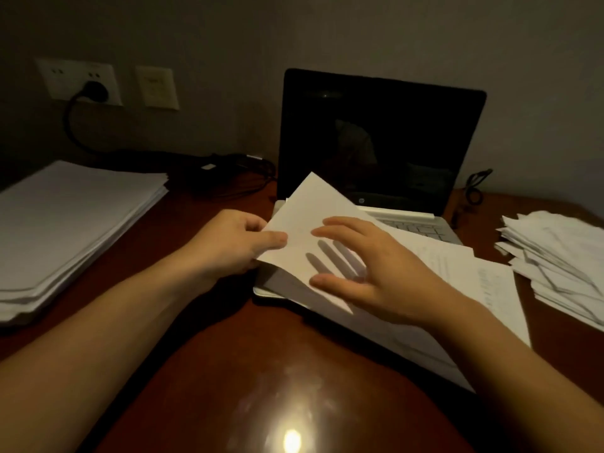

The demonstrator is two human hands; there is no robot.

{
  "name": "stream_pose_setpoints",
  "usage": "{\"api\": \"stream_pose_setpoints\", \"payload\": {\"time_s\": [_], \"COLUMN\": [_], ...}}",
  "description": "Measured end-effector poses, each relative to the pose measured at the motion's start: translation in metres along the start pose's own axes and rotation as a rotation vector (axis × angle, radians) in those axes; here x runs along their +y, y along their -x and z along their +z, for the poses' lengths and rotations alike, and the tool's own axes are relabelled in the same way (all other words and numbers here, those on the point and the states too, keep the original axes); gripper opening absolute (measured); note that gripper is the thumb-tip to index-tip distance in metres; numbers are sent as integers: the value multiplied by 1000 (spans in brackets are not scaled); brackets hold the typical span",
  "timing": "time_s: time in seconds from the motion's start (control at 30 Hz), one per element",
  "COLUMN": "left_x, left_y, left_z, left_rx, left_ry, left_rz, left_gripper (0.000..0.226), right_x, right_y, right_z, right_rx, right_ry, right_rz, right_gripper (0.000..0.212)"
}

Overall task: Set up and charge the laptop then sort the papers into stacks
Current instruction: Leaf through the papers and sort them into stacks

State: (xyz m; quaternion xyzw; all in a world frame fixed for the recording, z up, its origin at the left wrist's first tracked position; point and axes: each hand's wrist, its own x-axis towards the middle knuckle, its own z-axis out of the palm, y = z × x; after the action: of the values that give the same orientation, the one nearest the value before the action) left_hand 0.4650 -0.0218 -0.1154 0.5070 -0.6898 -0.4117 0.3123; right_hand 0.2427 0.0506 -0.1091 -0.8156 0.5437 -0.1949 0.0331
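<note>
The sheet [304, 210] in my left hand [228, 243] is cream-white, and my right hand [376, 273] throws dark grey finger-stripes of shadow across it. The papers [483, 289] under it are white with faint grey lines of print. The left stack [72, 230] is plain white. The right stack [555, 256] is white, crossed by grey shadow lines at its edges. My laptop [379, 135] has a black screen, a silver body and pale keys. The desk [202, 371] is glossy red-brown with a yellow-white spot of glare. The wall [327, 27] is dull grey, its socket [78, 81] off-white, the plate [157, 88] beside it cream, the plug [94, 89] and cable [70, 125] black.
</note>
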Motion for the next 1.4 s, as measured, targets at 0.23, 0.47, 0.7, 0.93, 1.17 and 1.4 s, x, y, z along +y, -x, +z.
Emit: {"api": "stream_pose_setpoints", "payload": {"time_s": [0.23, 0.47, 0.7, 0.93, 1.17, 1.4], "left_x": [16, -12, -19, -12, -7, 1], "left_y": [13, 3, -5, -1, 4, 2], "left_z": [8, 20, -7, -11, 0, 8], "left_rx": [-129, -81, 64, 204, 285, 241], "left_ry": [292, -704, -780, -490, -17, 536], "left_rz": [52, 67, -54, 66, -45, -166], "left_gripper": [38, 92, 73, 18, 23, 25], "right_x": [-10, 4, -14, -28, -43, -48], "right_y": [5, 2, 8, 9, 8, 6], "right_z": [-2, 2, -4, 12, 10, 7], "right_rx": [3, 122, -1, -109, -53, -137], "right_ry": [54, 52, 115, 195, 301, 288], "right_rz": [50, 217, 142, 66, 162, 227], "right_gripper": [46, 29, 22, 26, 25, 65]}}
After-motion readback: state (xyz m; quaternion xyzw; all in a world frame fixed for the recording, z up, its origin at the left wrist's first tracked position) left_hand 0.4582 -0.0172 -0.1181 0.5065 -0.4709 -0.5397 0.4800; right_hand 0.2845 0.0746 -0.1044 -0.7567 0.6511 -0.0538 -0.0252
